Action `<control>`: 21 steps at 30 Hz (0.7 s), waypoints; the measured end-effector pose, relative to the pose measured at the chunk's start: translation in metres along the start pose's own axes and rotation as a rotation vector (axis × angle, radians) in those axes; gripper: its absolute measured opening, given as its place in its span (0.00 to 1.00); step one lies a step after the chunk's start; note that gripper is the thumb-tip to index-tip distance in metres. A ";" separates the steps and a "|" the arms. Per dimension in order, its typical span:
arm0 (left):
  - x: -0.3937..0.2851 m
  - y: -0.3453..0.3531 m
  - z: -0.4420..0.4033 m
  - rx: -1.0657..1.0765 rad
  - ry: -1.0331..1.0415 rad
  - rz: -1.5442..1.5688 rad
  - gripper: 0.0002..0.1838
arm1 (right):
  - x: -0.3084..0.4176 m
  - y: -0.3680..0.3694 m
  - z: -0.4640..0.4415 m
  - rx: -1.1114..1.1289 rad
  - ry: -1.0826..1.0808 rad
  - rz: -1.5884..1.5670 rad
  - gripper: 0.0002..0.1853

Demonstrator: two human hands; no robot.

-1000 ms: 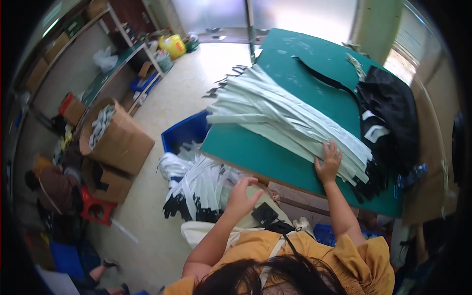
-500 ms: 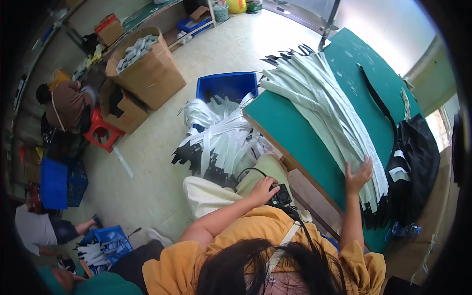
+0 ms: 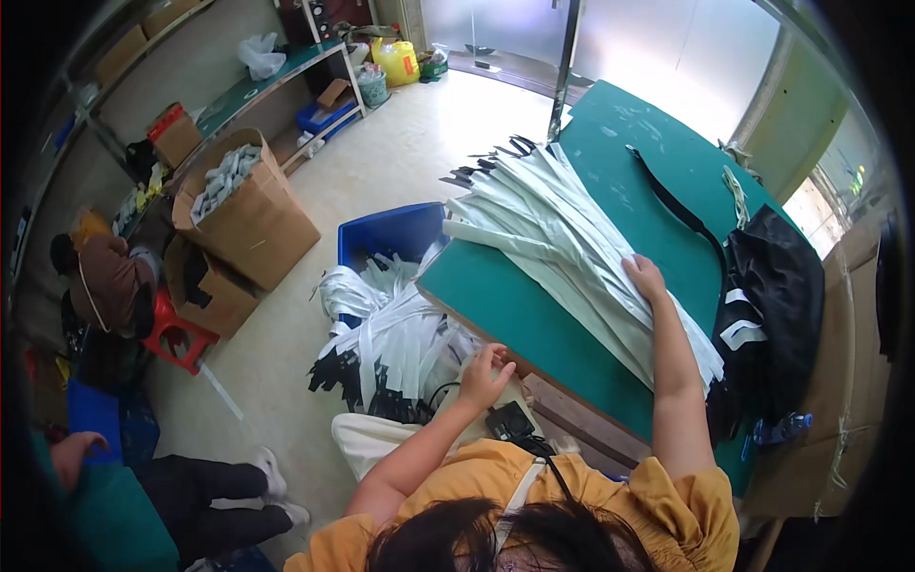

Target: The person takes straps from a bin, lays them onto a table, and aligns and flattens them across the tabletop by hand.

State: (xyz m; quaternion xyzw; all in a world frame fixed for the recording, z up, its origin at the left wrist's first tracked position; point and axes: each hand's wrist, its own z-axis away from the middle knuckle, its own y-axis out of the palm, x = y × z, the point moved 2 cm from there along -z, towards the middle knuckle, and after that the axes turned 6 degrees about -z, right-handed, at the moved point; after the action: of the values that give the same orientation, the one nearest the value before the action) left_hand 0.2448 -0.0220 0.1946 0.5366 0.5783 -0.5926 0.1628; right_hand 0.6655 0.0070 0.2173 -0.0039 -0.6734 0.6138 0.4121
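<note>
Single head-worn view, looking forward and down, wide (dark, rounded corners), white strips (image 3: 562,229) near, shelves (image 3: 224,107) farther off.

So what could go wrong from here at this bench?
1. The far, black-tipped ends of the pale strips stick out past the edge of the green tabletop; a bump there could drag the pile.
2. Only the right hand is on that fanned pile, with the left hand off it, so strips might slide out of line.
3. The white heap drapes over the side of the blue bin; some could slip or tangle.
</note>
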 end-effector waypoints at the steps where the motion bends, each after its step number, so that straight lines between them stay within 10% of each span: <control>1: -0.001 0.003 -0.009 -0.024 0.000 -0.039 0.19 | 0.008 -0.004 0.008 0.003 -0.032 0.044 0.35; 6: -0.024 0.027 -0.061 -0.172 0.156 -0.454 0.29 | 0.018 -0.007 0.024 0.019 -0.094 0.085 0.33; 21: -0.038 0.063 -0.094 -0.128 0.093 -0.432 0.47 | 0.037 0.012 0.057 -0.004 -0.182 -0.125 0.27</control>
State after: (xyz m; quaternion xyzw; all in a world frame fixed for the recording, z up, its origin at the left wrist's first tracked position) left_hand 0.3521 0.0252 0.2173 0.4157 0.7228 -0.5506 0.0392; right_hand 0.6033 -0.0185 0.2333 0.0930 -0.7080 0.5836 0.3867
